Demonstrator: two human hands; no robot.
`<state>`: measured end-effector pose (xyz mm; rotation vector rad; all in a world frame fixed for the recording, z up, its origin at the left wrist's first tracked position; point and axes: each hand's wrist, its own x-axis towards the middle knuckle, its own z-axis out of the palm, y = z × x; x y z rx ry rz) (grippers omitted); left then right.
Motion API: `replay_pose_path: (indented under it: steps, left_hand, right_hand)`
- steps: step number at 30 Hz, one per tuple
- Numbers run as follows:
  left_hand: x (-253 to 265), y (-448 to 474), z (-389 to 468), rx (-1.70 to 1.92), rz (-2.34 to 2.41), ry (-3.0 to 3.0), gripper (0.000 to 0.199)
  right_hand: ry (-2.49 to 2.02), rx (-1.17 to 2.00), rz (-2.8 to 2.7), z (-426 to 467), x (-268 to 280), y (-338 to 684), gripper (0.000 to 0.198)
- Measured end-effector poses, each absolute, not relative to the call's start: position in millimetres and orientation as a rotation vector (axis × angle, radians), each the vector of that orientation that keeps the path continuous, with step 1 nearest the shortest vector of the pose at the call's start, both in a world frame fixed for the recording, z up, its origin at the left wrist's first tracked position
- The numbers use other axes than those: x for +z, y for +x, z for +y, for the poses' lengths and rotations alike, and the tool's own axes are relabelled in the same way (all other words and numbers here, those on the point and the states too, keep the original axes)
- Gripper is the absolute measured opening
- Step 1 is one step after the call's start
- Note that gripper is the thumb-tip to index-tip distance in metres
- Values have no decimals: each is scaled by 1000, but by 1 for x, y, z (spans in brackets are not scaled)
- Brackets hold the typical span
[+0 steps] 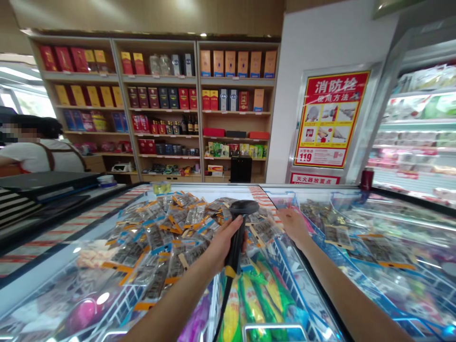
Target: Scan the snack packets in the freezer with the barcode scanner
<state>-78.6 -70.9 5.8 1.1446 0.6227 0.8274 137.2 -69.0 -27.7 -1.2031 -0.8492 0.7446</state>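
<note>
My left hand (223, 240) is wrapped round the handle of a black barcode scanner (234, 254), held upright over the freezer. Its cord hangs down past my wrist. To the right, my right hand (292, 225) has its fingers curled by the dark edge between two glass-topped freezer sections; whether anything is in them is hidden. Behind and left of the scanner spread many clear packets (153, 232) with orange and blue edges. Below it, in a white wire basket, lie yellow corn cobs in green wrappers (254, 299).
Shelves of boxed goods (164, 97) line the back wall. A red and yellow fire hydrant poster (332, 118) hangs on the right. At far left a person (53, 154) in a white top stands behind a dark counter (53, 180). A refrigerated display (420, 128) stands far right.
</note>
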Motion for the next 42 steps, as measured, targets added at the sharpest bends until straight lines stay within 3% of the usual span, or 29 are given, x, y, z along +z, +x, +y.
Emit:
replay_pose_path:
  steps: [5,9,15,19,25,30,34,42]
  left_hand:
    - [5,-27,-70,940,650,1447,39]
    - [-2,0,-62,969,851,1897,38]
    - [-31,12,-53,690,1108,2367,38]
    - [-41,13,-59,616,1208,2305,20]
    - [-44,8,-60,537,1111,2258,26]
    - [-32,-14,-21,995,1007,1570,14]
    - [-25,-39,1,1080,798,1094,15]
    - [-15,-59,7,1159,859,1117,9]
  right_hand:
    - [-1015,1136,-908,-106,-20,93,28]
    - [-919,1065,-644,-113,-7,93,15]
    - [-880,1065,-502,-121,13,138,11]
    - [-872,1136,-566,-132,20,136,19]
    - [-912,1062,-625,-139,23,125,17]
    - [-888,1203,-674,-146,18,112,17]
    - [-1044,1268,-755,-147,9,91,20]
    - [-1284,1206,-909,-154,-3,86,30]
